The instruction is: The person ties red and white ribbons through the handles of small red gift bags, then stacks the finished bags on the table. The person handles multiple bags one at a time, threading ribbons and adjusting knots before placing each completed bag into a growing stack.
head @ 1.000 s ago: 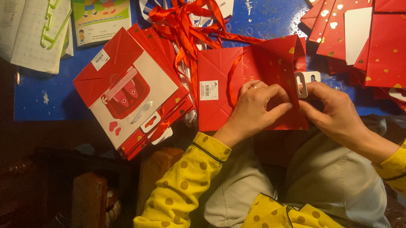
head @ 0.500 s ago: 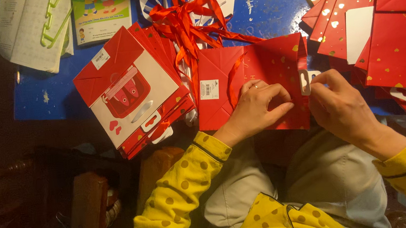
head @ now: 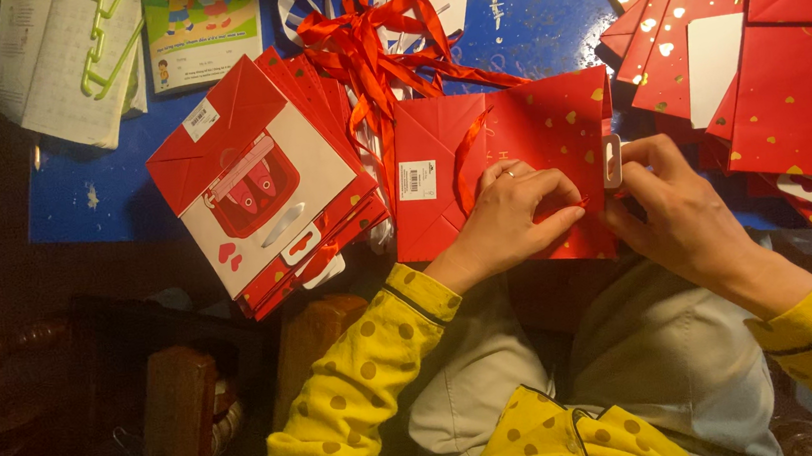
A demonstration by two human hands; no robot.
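A flat red paper gift bag (head: pixel 536 129) with gold hearts lies on the blue table (head: pixel 544 12) in front of me. A red ribbon (head: pixel 464 161) crosses its face. My left hand (head: pixel 516 221) presses on the bag's lower middle and pinches a ribbon end. My right hand (head: pixel 676 215) grips the bag's right edge beside its white handle tab (head: pixel 611 160). Both sleeves are yellow with brown dots.
A stack of flat red-and-white bags (head: pixel 261 183) lies at the left. More red heart-printed bags (head: pixel 769 49) are piled at the right. Loose red ribbons (head: pixel 376 40) tangle at the back. Papers and a green hanger (head: pixel 77 61) lie far left.
My right hand has shifted slightly up along the bag's right edge toward the white tab. The left hand stays on the bag with fingers closing on the ribbon.
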